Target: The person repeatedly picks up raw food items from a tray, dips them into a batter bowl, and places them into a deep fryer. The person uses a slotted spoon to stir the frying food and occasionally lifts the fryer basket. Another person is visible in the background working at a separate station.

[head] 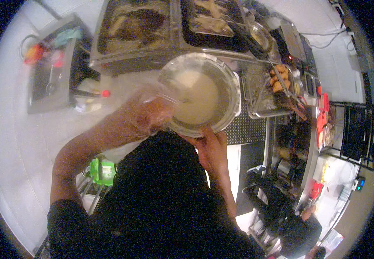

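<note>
In front of me is a round, pale bucket (229, 97) with a cream-coloured batter-like mixture (199, 97) in it. My right hand (211, 147) grips the bucket's near rim, with fingers over the edge. My left hand (153, 110) appears to wear a loose clear plastic glove and is blurred. It lies across the bucket's left rim, its fingertips near the mixture. Whether those fingers hold anything is unclear.
Beyond the bucket are two metal basins, one with brownish contents (135, 26). To the right, a metal tray (254, 111) bears fried pieces (280, 77) and tongs (282, 79). Another person (280, 210) in dark clothes is at lower right. A green container (104, 171) sits lower left.
</note>
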The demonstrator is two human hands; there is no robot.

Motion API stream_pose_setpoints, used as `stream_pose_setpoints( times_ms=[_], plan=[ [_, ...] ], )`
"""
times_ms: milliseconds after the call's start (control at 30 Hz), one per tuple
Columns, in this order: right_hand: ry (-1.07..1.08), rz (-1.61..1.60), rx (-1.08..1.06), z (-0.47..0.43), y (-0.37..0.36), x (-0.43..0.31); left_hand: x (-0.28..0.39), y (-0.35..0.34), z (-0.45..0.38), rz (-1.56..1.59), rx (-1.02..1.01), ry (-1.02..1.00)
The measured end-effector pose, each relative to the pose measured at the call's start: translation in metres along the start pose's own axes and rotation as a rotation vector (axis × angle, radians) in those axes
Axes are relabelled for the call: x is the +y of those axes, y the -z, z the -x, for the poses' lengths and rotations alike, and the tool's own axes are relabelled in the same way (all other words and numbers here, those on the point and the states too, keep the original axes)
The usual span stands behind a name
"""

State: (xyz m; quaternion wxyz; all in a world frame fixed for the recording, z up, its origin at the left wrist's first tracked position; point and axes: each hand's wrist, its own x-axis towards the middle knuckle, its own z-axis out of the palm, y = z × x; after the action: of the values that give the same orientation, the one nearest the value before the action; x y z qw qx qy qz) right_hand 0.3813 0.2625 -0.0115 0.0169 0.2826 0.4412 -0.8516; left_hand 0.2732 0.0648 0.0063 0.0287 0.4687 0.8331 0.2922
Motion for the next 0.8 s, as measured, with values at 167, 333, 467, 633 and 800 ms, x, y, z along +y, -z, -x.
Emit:
stream_pose_setpoints(
  times_ms=[167,333,467,633,800],
  plan=[
    [0.152,0.434,-0.154,-0.013,0.001,0.02,-0.025,0.016,0.021,0.212,0.041,0.038],
    [0.036,0.128,-0.084,-0.016,-0.037,0.009,-0.043,0.054,0.033,0.128,0.046,0.024],
    [0.035,0.003,-0.1,-0.018,-0.068,-0.002,-0.048,0.077,0.043,0.035,0.052,-0.011],
    [0.015,0.071,-0.064,-0.016,-0.092,-0.007,-0.058,0.076,0.043,-0.045,0.081,-0.091],
    [0.023,0.029,-0.067,-0.019,-0.098,-0.005,-0.066,0.081,0.033,-0.105,0.101,-0.13]
  ],
)
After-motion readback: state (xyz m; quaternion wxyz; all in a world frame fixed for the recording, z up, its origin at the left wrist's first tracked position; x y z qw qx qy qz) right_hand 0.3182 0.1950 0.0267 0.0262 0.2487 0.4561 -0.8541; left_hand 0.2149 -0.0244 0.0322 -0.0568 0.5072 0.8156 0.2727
